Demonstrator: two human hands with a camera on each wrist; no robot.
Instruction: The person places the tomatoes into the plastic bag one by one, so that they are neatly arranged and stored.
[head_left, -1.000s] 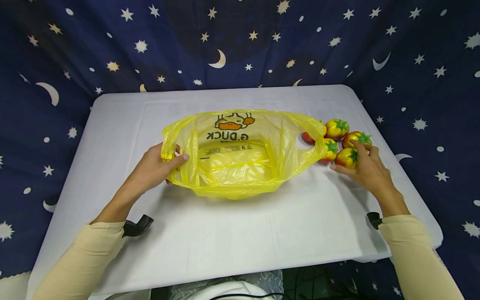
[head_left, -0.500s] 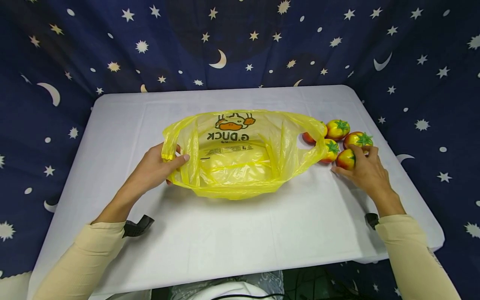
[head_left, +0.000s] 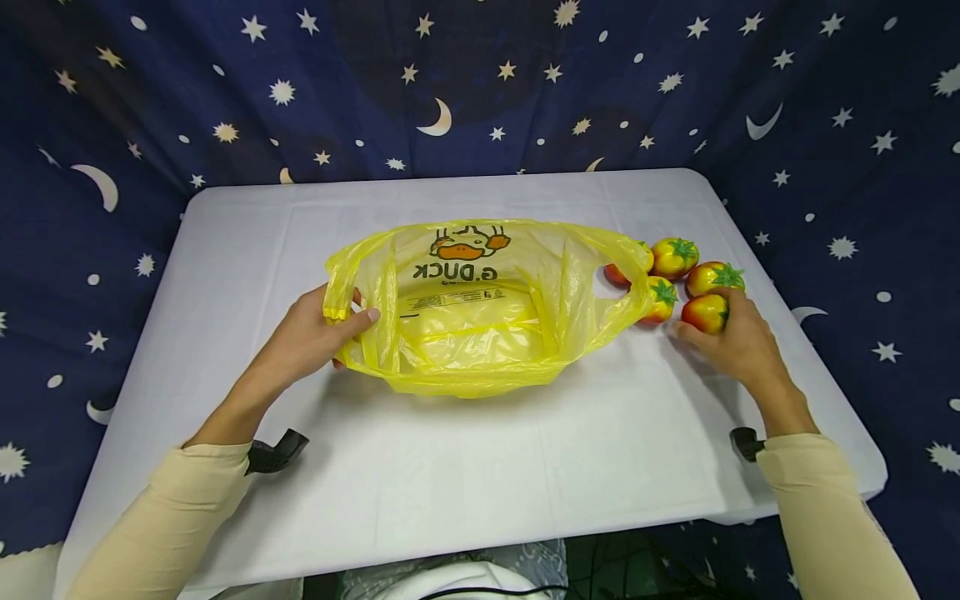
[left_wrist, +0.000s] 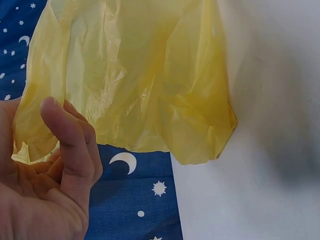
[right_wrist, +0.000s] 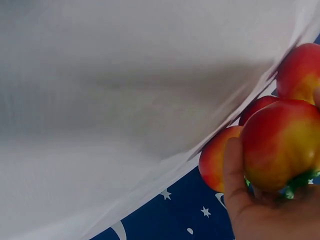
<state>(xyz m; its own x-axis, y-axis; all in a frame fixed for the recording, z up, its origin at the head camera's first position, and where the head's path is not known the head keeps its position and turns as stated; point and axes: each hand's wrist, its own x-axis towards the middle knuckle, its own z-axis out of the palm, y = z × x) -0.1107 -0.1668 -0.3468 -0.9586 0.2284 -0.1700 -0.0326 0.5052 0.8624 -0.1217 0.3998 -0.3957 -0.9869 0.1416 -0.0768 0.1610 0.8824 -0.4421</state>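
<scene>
A yellow plastic bag (head_left: 472, 350) with a duck print is spread with its mouth held wide in the head view. My left hand (head_left: 311, 332) grips its left handle, the thumb on the inner side. In the left wrist view the bag's side (left_wrist: 135, 85) hangs down beyond the fingers. At the right, my right hand (head_left: 742, 346) holds a glossy red-and-yellow fruit (head_left: 705, 314) with a green leafy top, thumb and fingers around it. The right wrist view has this fruit (right_wrist: 280, 142) close up. Several like fruits, one a yellow-red fruit (head_left: 674, 257), lie just behind.
A white cloth-covered table (head_left: 465, 475) lies under everything. The bag's right handle (head_left: 630, 258) partly covers the leftmost fruit (head_left: 617, 276). A dark blue curtain (head_left: 480, 92) with moons and stars surrounds the table. A black wrist mount (head_left: 276, 452) sits on the left arm.
The right hand has tilted the nearest fruit over and shifted it slightly right, so its green top now faces the palm. The left hand and bag keep their place.
</scene>
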